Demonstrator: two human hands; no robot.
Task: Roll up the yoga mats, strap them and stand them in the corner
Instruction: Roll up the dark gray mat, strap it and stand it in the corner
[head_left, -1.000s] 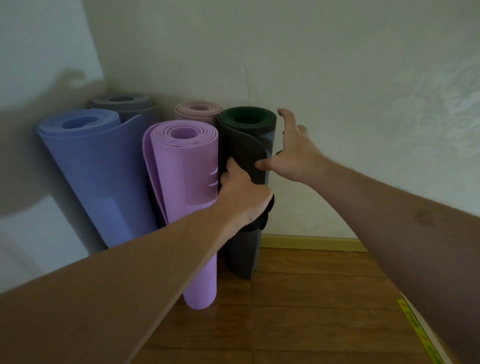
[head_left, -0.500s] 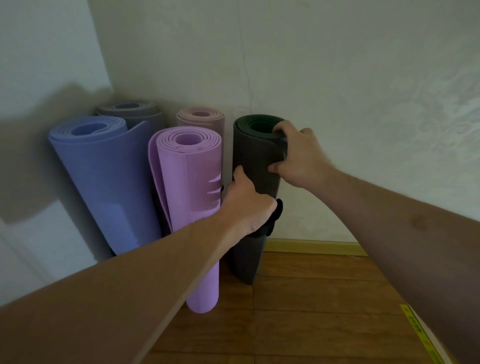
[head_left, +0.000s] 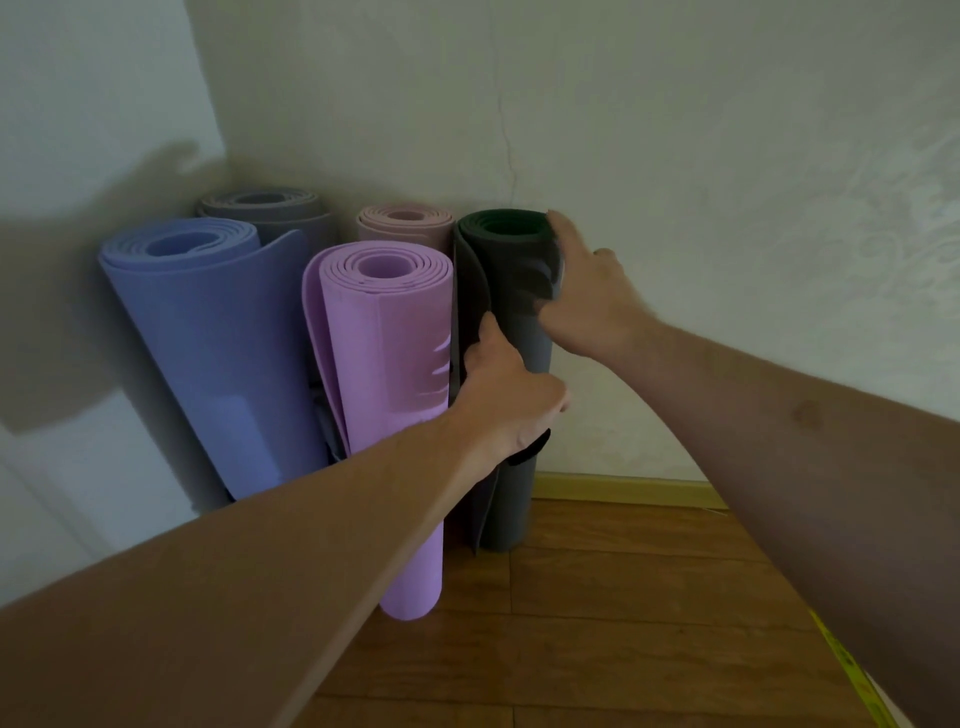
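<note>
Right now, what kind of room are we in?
Probably a room at home or a small exercise studio: rolled yoga mats stand in a corner of plain walls on a wooden floor.

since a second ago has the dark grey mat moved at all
Yes. The dark grey mat has shifted left, closing the gap to the lilac mat; both now touch. The left hand and right hand grip it.
</note>
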